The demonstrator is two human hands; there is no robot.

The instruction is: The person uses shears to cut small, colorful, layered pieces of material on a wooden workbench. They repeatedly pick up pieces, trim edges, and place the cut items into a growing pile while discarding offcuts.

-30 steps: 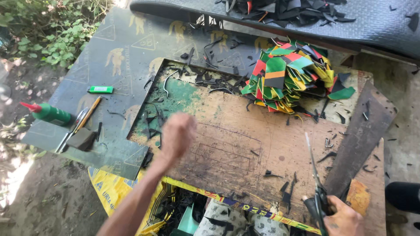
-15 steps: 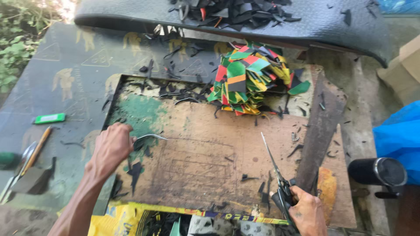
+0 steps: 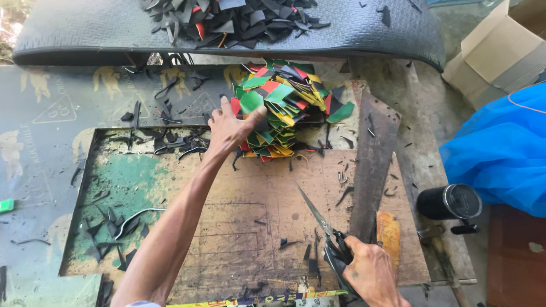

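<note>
the work board [image 3: 239, 227] carries a loose pile of coloured pieces [image 3: 284, 108] at its far edge; the left hand [image 3: 230, 128], fingers spread, rests on the pile's near side. a careless pull could scatter the pile. the right hand [image 3: 372, 273] is clamped on scissors [image 3: 324, 233] with blades pointing toward the left arm, a likely cut hazard.

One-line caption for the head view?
Left hand reaches the pile of coloured cut pieces; right hand holds scissors.

- Pile [image 3: 287, 105]: a heap of small flat cut pieces in green, red, yellow and black, lying loosely overlapped at the far edge of the board; its near left side is touched by the left hand [image 3: 230, 128], fingers spread.
- Scissors [image 3: 324, 230]: dark handles, long thin blades closed, point aimed up-left across the board, gripped in the right hand [image 3: 369, 273].
</note>
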